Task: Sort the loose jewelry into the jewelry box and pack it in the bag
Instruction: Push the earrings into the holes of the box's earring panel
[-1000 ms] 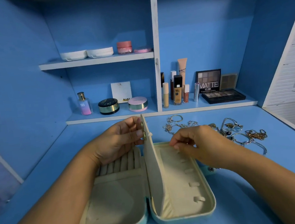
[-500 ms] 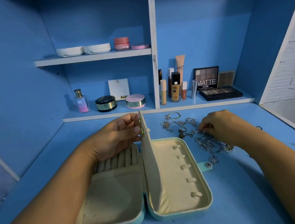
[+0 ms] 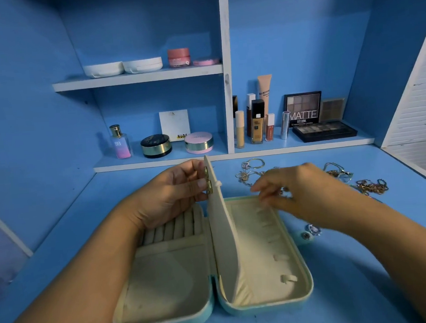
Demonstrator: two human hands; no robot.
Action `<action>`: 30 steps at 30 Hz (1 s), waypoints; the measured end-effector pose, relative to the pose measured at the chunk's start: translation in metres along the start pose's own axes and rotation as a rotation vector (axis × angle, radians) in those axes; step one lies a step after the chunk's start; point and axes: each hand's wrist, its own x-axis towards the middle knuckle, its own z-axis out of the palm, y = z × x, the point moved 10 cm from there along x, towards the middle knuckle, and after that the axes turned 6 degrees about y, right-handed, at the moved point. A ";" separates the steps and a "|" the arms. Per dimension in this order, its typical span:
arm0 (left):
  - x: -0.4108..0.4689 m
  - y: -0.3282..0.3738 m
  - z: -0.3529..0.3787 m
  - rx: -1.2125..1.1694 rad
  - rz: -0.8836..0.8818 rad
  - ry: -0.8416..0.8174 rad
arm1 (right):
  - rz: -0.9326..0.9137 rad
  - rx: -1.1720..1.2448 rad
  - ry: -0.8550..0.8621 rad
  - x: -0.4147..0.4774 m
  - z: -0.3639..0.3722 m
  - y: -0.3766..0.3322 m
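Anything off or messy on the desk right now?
Nothing damaged. Loose jewelry lies tangled in a heap behind the right hand, and one small piece sits apart beside the snap tab of the jewelry box.

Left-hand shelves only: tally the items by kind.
White compacts: 2
Pink jar: 1
Flat pink disc: 1
Perfume bottle: 1
Gold-banded compacts: 2
White card: 1
Total: 8

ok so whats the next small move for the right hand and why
Probably bring the right hand down to the bare hooks in the jewelry box: it hovers above them, fingers pinched but blurred, while the left hand holds the divider flap upright.
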 end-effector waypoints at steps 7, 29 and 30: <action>0.000 -0.001 0.000 0.008 -0.005 -0.009 | -0.057 -0.102 -0.188 -0.009 0.030 -0.028; -0.002 0.001 0.001 -0.030 -0.017 0.017 | -0.161 -0.138 -0.194 -0.013 0.028 -0.031; -0.003 0.001 0.001 -0.028 -0.019 0.016 | -0.160 -0.132 -0.193 -0.013 0.029 -0.031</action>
